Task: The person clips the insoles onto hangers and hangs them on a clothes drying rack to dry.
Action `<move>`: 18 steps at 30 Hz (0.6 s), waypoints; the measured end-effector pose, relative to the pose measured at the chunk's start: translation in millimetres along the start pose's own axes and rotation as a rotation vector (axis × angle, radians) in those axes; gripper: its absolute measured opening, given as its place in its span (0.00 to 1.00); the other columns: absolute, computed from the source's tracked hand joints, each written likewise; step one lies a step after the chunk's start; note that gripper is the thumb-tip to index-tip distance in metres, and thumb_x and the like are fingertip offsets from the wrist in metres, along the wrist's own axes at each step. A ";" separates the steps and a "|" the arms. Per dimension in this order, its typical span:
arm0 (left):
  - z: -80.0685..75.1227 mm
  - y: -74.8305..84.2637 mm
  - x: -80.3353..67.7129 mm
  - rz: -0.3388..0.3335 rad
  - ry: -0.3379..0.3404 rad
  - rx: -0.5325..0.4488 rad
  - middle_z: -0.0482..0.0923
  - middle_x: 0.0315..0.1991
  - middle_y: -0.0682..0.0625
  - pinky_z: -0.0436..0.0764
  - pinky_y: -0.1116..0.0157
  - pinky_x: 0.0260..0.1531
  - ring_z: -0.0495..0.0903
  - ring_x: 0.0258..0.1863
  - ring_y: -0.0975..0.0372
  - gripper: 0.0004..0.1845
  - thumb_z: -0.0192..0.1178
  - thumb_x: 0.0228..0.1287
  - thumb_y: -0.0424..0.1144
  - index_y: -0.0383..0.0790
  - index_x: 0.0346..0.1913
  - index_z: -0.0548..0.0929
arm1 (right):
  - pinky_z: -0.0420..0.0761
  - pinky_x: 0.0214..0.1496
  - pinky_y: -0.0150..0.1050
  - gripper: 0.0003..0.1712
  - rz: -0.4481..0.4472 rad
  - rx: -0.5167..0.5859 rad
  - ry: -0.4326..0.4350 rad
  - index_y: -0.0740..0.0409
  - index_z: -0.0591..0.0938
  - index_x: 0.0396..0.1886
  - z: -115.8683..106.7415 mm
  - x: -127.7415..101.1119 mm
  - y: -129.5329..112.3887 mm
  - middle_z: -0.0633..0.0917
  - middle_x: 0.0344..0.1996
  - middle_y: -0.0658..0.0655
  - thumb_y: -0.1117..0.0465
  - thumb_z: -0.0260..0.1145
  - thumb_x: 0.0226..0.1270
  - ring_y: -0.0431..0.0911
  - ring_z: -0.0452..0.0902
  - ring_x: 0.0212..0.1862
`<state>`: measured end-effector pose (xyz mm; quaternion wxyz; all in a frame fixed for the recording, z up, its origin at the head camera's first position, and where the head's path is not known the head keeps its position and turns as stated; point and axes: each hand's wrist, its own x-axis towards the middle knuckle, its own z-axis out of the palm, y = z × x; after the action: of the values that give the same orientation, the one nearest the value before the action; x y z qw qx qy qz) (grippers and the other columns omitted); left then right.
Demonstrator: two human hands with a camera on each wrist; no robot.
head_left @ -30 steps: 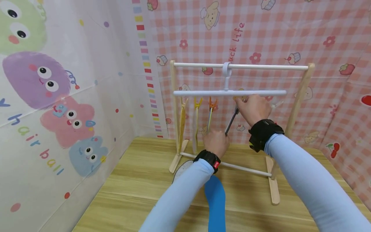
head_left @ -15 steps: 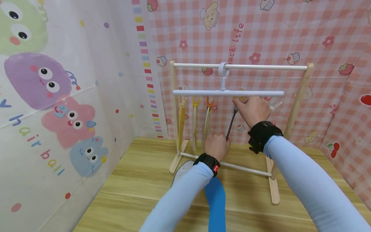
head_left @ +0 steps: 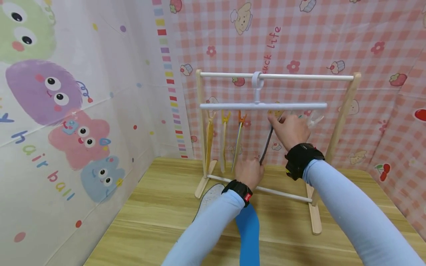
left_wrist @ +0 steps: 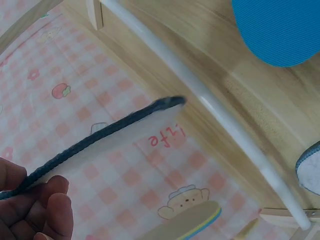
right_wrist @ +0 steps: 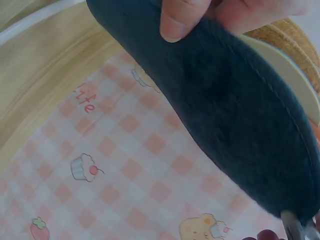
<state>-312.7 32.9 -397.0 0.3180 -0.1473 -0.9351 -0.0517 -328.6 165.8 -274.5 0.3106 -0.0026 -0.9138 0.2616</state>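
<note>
We have L hand point(head_left: 249, 171) pinching the dark insole point(right_wrist: 240, 110) betw. thumb & fingers partway along its length, lower end sticking out past the grip. R hand point(head_left: 291, 129) is at the insole's upper end just under the white hanger point(head_left: 233, 106), pinching a small grey clip point(right_wrist: 292, 227); clip's blurred & cut off, so we can't tell if it's fully on the insole. Insole slants steeply betw. both hands. Clear clip point(head_left: 316, 119) just right of R hand. Left of the hands, under the same hanger, we get pale clip point(head_left: 210, 118), yellow clip point(head_left: 226, 117) & orange clip point(head_left: 242, 118), each w/ an insole hanging down. Hanger's hooked over top rod point(head_left: 309, 77) of wooden rack point(head_left: 344, 107). On wood-grain table point(head_left: 143, 221): blue insole point(head_left: 250, 232) & grey-white insole point(head_left: 209, 195), latter partly behind L sleeve point(head_left: 206, 229). Pink gingham cloth point(head_left: 309, 37) behind.
</note>
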 end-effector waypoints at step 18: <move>6.9 -19.7 -25.6 -0.003 -0.164 -0.101 0.66 0.09 0.55 0.63 0.67 0.10 0.69 0.11 0.64 0.30 0.56 0.72 0.47 0.49 0.08 0.66 | 0.69 0.22 0.43 0.38 0.083 0.025 -0.144 0.61 0.89 0.35 9.6 -22.2 33.1 0.86 0.26 0.62 0.32 0.53 0.71 0.52 0.78 0.24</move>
<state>-303.4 9.3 -418.1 0.2325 -0.1657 -0.9544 -0.0868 -321.4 186.1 -309.4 0.2330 -0.0180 -0.9296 0.2852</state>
